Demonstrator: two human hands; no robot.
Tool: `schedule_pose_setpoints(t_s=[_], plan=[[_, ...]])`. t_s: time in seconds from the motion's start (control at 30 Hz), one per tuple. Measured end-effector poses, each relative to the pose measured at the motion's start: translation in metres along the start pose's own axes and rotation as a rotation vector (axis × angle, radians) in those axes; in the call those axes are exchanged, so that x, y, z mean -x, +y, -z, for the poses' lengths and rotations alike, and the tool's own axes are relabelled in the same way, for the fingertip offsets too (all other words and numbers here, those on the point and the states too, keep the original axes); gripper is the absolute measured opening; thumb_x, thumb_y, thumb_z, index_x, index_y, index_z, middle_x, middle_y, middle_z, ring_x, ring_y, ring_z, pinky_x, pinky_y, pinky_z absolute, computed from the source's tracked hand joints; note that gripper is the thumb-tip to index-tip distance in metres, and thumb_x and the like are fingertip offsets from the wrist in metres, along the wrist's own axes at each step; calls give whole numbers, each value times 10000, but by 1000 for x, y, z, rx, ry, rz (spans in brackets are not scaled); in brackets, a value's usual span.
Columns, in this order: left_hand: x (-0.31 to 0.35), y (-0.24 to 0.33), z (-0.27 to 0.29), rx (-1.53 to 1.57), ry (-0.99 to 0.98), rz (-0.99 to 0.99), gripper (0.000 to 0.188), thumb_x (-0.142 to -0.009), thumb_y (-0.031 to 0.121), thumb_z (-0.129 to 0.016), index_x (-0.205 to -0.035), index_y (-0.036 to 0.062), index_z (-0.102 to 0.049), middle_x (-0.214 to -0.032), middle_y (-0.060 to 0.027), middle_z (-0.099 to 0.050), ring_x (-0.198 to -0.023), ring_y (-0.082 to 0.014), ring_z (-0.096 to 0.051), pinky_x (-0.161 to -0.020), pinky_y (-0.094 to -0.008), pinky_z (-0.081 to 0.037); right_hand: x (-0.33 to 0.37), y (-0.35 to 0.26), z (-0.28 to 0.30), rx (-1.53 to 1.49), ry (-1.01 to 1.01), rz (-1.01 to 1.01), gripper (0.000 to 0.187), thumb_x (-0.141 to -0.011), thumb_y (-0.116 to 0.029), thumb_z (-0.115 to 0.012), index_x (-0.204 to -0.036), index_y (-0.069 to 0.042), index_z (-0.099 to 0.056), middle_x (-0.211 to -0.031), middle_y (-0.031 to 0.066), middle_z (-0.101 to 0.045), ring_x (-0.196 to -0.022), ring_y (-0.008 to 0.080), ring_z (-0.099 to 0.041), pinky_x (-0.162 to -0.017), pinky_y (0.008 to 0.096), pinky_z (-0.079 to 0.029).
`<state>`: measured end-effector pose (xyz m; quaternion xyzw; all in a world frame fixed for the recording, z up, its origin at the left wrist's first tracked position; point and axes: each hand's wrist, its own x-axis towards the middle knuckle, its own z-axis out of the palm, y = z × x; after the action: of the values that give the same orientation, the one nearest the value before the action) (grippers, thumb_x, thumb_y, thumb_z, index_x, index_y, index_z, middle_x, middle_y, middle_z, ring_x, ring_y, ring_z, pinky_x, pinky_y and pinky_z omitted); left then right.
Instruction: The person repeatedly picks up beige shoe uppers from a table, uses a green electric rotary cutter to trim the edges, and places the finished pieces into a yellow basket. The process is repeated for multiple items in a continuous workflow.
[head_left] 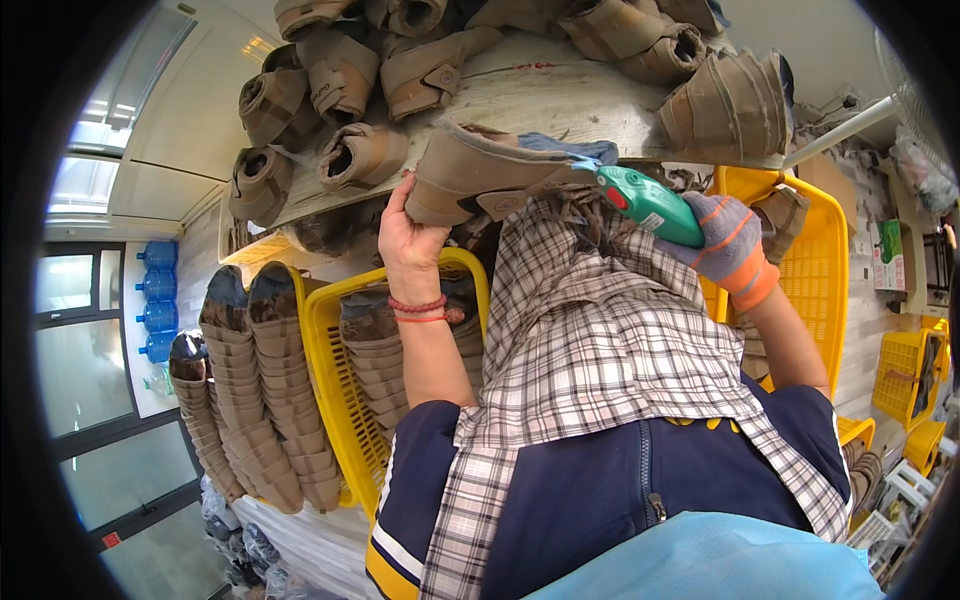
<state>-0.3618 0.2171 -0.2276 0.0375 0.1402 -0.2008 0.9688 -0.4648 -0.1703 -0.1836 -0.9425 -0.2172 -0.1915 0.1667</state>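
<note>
My left hand [410,232], bare with red bracelets at the wrist, grips a brown suede boot [470,178] by its lower end. My right hand [728,245], in a grey glove with orange trim, holds a green hand-held power cutter [645,202]. The cutter's tip meets the boot's edge, where a strip of blue lining [575,150] shows. The boot lies at the near edge of a pale wooden worktable [560,95]. A plaid cloth [600,340] covers my lap below both hands.
Several more brown boots [340,80] are piled on the worktable. Yellow plastic crates [330,370] on my left hold stacked boot uppers [265,400]; another yellow crate [815,260] stands on my right. Blue water bottles [158,300] line a wall far left.
</note>
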Motion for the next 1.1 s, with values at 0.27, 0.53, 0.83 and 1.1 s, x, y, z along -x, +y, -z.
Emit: schedule_pose_setpoints(t_s=[0.27, 0.53, 0.83, 1.1], plan=[[-6, -15, -11, -39, 64, 29, 262, -942, 93, -483, -1165, -36, -532, -1185, -175, -605, -1112, -308, -582, -958, -442, -486, -9, -2, 6, -60, 2, 49, 468, -627, -371, -831, -909, -66, -614, -729, 99, -603, -669, 312, -596, -590, 392, -478], [-4, -27, -18, -62, -4, 38, 300, -945, 117, -477, -1197, -41, -516, -1236, -191, -575, -1156, -323, -552, -1000, -469, -447, -12, -4, -2, -97, 115, 90, 487, -612, -367, -845, -933, -75, -625, -751, 93, -618, -669, 300, -590, -585, 377, -478], [13, -61, -43, -199, -131, -141, 431, -893, 131, -522, -1306, 14, -483, -1337, -148, -520, -1254, -320, -466, -1089, -508, -320, -23, -18, -2, -136, 136, 18, 460, -627, -399, -835, -916, -93, -650, -708, 103, -632, -624, 311, -605, -562, 383, -484], [16, -86, -43, -416, -325, -363, 485, -895, 70, -540, -1364, 36, -424, -1366, -118, -491, -1257, -286, -464, -1088, -475, -331, -34, -32, -1, -342, 164, -70, 458, -649, -382, -833, -931, -61, -668, -744, 141, -660, -646, 308, -643, -585, 364, -511]])
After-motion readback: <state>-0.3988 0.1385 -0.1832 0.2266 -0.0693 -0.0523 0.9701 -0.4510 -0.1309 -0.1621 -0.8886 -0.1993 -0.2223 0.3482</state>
